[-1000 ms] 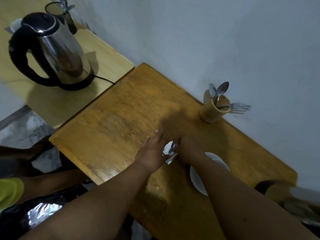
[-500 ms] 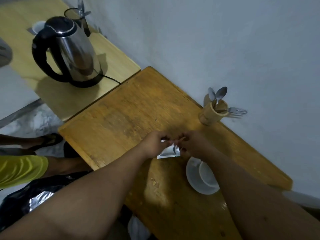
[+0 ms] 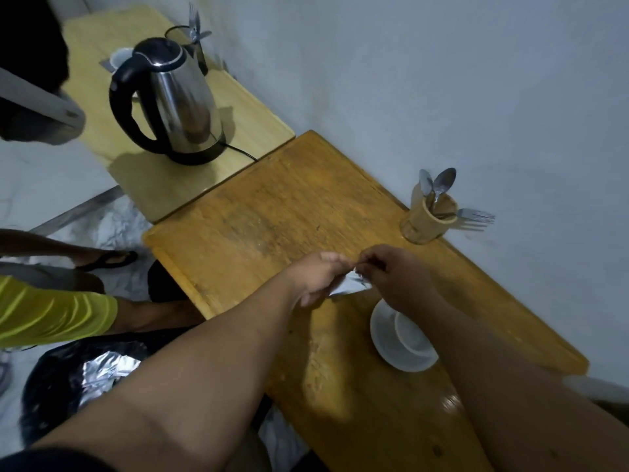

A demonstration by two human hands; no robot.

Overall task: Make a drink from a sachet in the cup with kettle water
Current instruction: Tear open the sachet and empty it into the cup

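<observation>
Over the table (image 3: 258, 212), just up and left of the cup (image 3: 410, 330), both hands hold a small silver sachet (image 3: 349, 284). Left hand (image 3: 315, 279) pinches its left side with curled fingers. Right hand (image 3: 400, 277) pinches the top edge with thumb and fingertips. Both hands touch the sachet and sit close together.

It looks like the opening step: the hands seem set to tear the top. I cannot tell if it is torn yet. Next the hands need to pull apart with a small, firm tug, then tip the powder into the cup without spilling.

Shiny and crinkled, the sachet looks flat and thin. The cup is white, sits on a white saucer (image 3: 383, 338), and I cannot see anything in it. Well apart, on the next table, stands the kettle (image 3: 177, 100), shiny with a black handle. Spoons (image 3: 439, 185) stand in a holder (image 3: 425, 223) by the wall.
</observation>
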